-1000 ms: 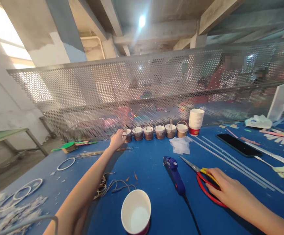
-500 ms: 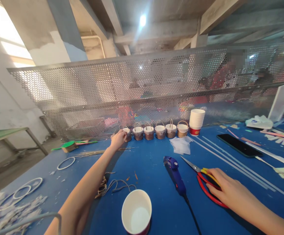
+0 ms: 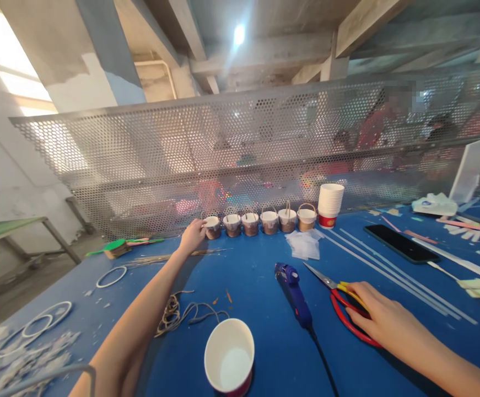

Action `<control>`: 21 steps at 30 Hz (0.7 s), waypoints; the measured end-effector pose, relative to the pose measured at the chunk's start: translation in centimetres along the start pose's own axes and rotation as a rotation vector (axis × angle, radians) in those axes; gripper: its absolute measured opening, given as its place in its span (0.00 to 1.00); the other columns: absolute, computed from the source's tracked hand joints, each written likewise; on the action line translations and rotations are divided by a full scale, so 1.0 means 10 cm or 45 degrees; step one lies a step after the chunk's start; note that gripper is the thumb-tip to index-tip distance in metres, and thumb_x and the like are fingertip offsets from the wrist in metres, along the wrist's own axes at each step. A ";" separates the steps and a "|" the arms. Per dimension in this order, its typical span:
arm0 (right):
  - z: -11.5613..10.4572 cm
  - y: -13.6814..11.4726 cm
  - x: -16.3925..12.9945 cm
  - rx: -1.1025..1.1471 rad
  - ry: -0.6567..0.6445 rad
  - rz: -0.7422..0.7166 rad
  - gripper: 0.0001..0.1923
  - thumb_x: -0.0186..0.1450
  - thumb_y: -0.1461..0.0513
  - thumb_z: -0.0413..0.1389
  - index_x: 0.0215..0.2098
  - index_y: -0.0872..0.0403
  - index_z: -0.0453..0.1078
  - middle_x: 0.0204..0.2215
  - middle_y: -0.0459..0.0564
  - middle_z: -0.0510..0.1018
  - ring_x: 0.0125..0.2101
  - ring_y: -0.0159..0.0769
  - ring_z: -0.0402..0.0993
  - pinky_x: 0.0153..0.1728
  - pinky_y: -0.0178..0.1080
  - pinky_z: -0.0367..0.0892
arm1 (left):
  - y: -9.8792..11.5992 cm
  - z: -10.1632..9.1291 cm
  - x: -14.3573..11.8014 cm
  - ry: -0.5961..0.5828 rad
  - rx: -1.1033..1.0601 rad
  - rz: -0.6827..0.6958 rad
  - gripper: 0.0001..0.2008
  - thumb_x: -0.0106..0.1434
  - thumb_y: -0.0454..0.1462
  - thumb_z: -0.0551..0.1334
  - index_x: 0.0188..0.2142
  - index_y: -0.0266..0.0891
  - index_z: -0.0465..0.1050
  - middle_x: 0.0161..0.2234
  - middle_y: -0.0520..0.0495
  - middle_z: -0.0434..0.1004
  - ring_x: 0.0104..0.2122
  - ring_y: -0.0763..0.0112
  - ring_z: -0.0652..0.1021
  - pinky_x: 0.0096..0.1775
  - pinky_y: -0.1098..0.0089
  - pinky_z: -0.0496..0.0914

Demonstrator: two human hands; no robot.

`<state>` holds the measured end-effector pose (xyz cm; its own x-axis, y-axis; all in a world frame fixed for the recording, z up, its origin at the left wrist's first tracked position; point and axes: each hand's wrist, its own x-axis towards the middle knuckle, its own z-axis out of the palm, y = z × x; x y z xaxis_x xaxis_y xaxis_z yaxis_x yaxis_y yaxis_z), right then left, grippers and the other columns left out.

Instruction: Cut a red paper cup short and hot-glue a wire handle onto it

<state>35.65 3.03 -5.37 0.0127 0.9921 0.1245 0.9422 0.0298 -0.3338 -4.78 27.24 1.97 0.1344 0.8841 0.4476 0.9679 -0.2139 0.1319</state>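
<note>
Blue table (image 3: 256, 275): left hand (image 3: 192, 236) touches basket (image 3: 212, 226) (leftmost).

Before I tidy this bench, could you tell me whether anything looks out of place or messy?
Mostly scraps: white shreds and rings litter the left corner of the table, and a tangle of twine lies loose beside the left arm. The little baskets stand upright in a neat row.

Both forearms are bare, with no sleeve in sight up to the lower edge of the view. The left hand (image 3: 192, 236) and the right hand (image 3: 378, 317) wear no gloves, rings or watch.
</note>
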 end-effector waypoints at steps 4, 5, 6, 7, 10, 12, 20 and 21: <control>-0.01 -0.02 0.00 -0.024 -0.011 0.008 0.13 0.64 0.57 0.46 0.44 0.49 0.67 0.44 0.53 0.76 0.34 0.47 0.80 0.25 0.38 0.67 | -0.02 0.05 0.00 -0.021 -0.014 0.033 0.09 0.67 0.34 0.57 0.43 0.36 0.74 0.46 0.44 0.76 0.44 0.66 0.77 0.47 0.62 0.72; -0.01 -0.03 0.00 -0.024 -0.009 0.007 0.12 0.64 0.57 0.46 0.43 0.49 0.67 0.44 0.53 0.76 0.34 0.46 0.80 0.25 0.38 0.67 | -0.02 0.07 0.01 -0.023 -0.016 0.037 0.08 0.67 0.36 0.59 0.43 0.36 0.73 0.45 0.44 0.76 0.43 0.66 0.77 0.46 0.60 0.72; -0.01 -0.03 0.00 -0.022 -0.001 0.006 0.12 0.64 0.57 0.46 0.43 0.49 0.67 0.45 0.53 0.76 0.33 0.46 0.80 0.24 0.38 0.67 | -0.01 0.09 0.02 -0.021 -0.016 0.037 0.09 0.67 0.38 0.59 0.43 0.36 0.73 0.45 0.44 0.76 0.43 0.66 0.77 0.45 0.59 0.73; -0.01 -0.02 0.00 -0.018 0.010 0.001 0.12 0.64 0.58 0.47 0.43 0.49 0.67 0.45 0.53 0.76 0.33 0.45 0.80 0.24 0.38 0.66 | 0.00 0.11 0.03 -0.017 -0.017 0.032 0.09 0.66 0.39 0.60 0.43 0.36 0.73 0.44 0.45 0.76 0.42 0.66 0.77 0.45 0.59 0.73; -0.01 -0.02 0.00 -0.014 0.044 -0.005 0.11 0.64 0.59 0.48 0.43 0.49 0.68 0.46 0.53 0.76 0.32 0.45 0.80 0.24 0.37 0.66 | 0.03 0.11 0.03 0.014 -0.025 0.020 0.08 0.66 0.35 0.58 0.42 0.36 0.74 0.44 0.44 0.77 0.41 0.67 0.78 0.46 0.61 0.73; -0.02 -0.04 0.00 -0.027 0.025 0.014 0.11 0.65 0.59 0.48 0.44 0.49 0.68 0.46 0.53 0.76 0.34 0.45 0.80 0.25 0.37 0.66 | 0.04 0.05 -0.01 0.046 -0.040 0.024 0.10 0.65 0.32 0.56 0.42 0.37 0.75 0.45 0.43 0.77 0.43 0.65 0.78 0.48 0.64 0.72; -0.19 -0.22 -0.02 -0.082 -0.099 0.089 0.12 0.67 0.61 0.49 0.48 0.53 0.65 0.49 0.56 0.73 0.43 0.46 0.77 0.34 0.38 0.65 | 0.07 -0.56 -0.39 0.150 -0.165 0.093 0.17 0.57 0.36 0.49 0.37 0.37 0.75 0.43 0.39 0.78 0.43 0.60 0.78 0.48 0.64 0.71; -0.21 -0.24 -0.03 -0.094 -0.093 0.091 0.12 0.67 0.61 0.49 0.48 0.53 0.65 0.48 0.55 0.73 0.43 0.46 0.77 0.35 0.37 0.65 | 0.09 -0.67 -0.47 0.161 -0.184 0.099 0.16 0.57 0.37 0.49 0.35 0.38 0.74 0.41 0.40 0.78 0.42 0.60 0.78 0.47 0.65 0.71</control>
<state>34.09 2.43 -2.68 0.0586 0.9977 0.0336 0.9619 -0.0475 -0.2694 -5.95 20.11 5.90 0.1706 0.8053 0.5678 0.9139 -0.3447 0.2144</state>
